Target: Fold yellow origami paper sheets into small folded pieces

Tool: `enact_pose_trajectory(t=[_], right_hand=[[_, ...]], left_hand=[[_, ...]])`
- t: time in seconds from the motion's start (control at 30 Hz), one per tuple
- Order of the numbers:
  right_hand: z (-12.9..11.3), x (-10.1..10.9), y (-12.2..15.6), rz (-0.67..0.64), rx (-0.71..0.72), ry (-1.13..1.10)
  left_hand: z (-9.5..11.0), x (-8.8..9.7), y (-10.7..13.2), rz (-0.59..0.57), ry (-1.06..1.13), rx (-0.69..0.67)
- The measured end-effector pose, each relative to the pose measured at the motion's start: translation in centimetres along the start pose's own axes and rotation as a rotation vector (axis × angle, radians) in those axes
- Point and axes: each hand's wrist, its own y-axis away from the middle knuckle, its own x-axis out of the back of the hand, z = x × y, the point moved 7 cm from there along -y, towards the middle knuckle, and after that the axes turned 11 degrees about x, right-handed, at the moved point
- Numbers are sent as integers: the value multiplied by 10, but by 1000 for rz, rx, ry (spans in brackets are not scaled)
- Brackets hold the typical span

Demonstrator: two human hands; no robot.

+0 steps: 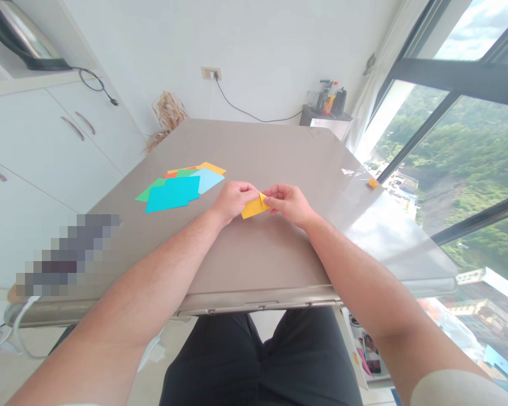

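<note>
A small piece of yellow paper (253,210), folded, is held between my two hands over the middle of the table. My left hand (236,201) pinches its upper left part, thumb on top. At the right end my right hand (288,204) grips a raised fold between thumb and fingers. The fingertips behind the paper are partly hidden. To the left of my left hand lies a loose spread of coloured paper sheets (173,193), in teal, light blue, green, orange and yellow, overlapping one another.
The grey-brown table (254,259) reaches to the wall. A small yellow-orange piece (373,182) lies near its right edge by the window. A blurred-out object (68,256) and a white cable (23,321) are at the left edge. Bottles (330,100) stand on a cabinet behind.
</note>
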Motion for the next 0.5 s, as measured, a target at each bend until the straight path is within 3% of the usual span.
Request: enact_pose_trajectory(t=[0.5], right_hand=[[-1,2,1,29,9,71]], left_hand=[[-1,-1,0,-3,-1,4]])
